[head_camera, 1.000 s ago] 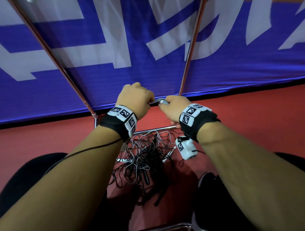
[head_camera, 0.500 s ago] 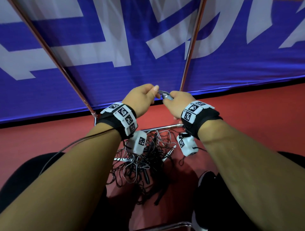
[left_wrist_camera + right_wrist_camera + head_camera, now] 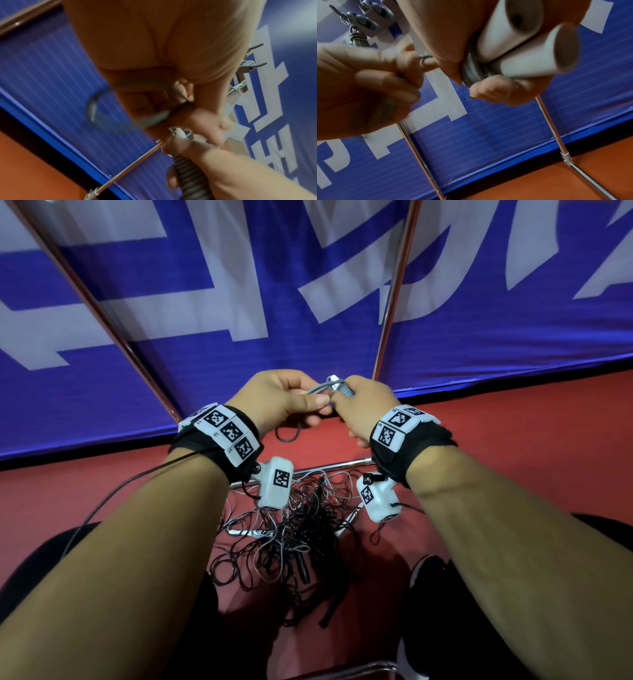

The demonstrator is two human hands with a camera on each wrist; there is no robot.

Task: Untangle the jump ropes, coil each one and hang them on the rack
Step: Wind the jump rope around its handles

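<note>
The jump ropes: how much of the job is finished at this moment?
Done: at least one coiled rope seems to hang on the rack's hooks. In hand: the right hand grips two white handles wrapped with grey cord, and the left hand pinches the cord's end. Left: the tangled pile on the floor.

Left hand (image 3: 154, 47) fills upper frame, fingers curled round blurred grey cord loop (image 3: 109, 108). Right hand (image 3: 214, 162) below grips cord-wound handle bundle (image 3: 187, 174). Chrome rack bar (image 3: 130, 166), rack hooks (image 3: 248, 65), blue banner (image 3: 51, 65) behind.
</note>
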